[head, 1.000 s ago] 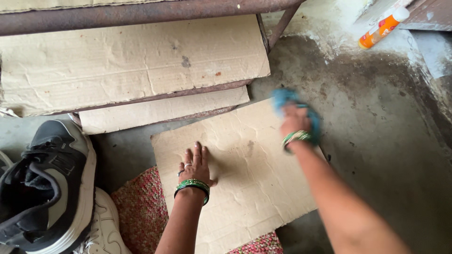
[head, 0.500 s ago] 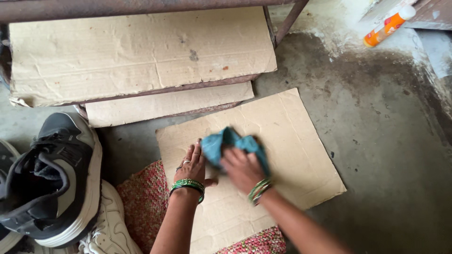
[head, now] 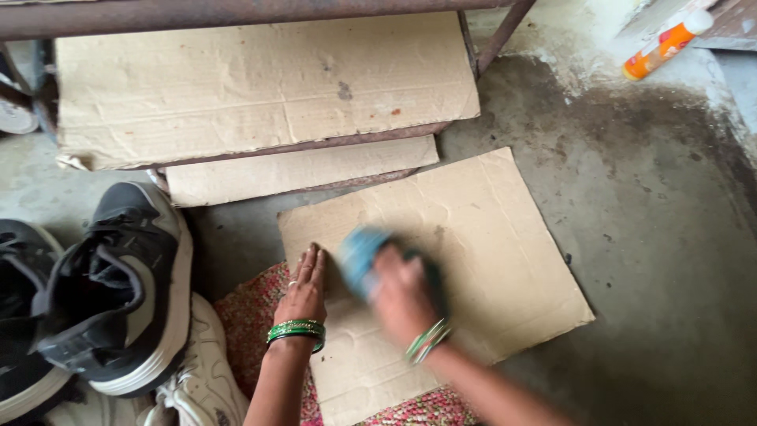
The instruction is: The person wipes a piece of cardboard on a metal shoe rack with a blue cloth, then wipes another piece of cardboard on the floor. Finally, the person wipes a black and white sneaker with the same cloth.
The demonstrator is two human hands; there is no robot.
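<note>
- The concrete floor [head: 662, 237] fills the right side of my view; since 0.5 s ago the whole scene has slid a little to the right, so more of the left side shows.
- A rusty metal rack [head: 236, 12] runs across the top, with 2 cardboard sheets lying on its shelves: a big upper sheet [head: 260, 83] and a narrower lower sheet [head: 300, 170] below it.
- The loose cardboard sheet [head: 489, 244] lies flat on the floor, its near edge over a woven red mat [head: 248, 315]; it sits where it was before.
- 2 black shoes with white soles [head: 118, 292] stand at the left, on top of a white shoe [head: 201, 390]; the second black 1 has come further into view.
- My right hand [head: 402, 296] is blurred with motion and has moved slightly left since the last frame. Its fingers are clamped on the blue cloth [head: 359, 256].
- The cloth is pressed on the left half of the loose sheet, bunched under and ahead of my right fingertips, just beside my left hand.
- My left hand [head: 303, 288] lies flat on the sheet's left edge, fingers together and stretched out, holding nothing.
- An orange bottle [head: 666, 43] lies on the floor at the top right, well apart from both hands.
</note>
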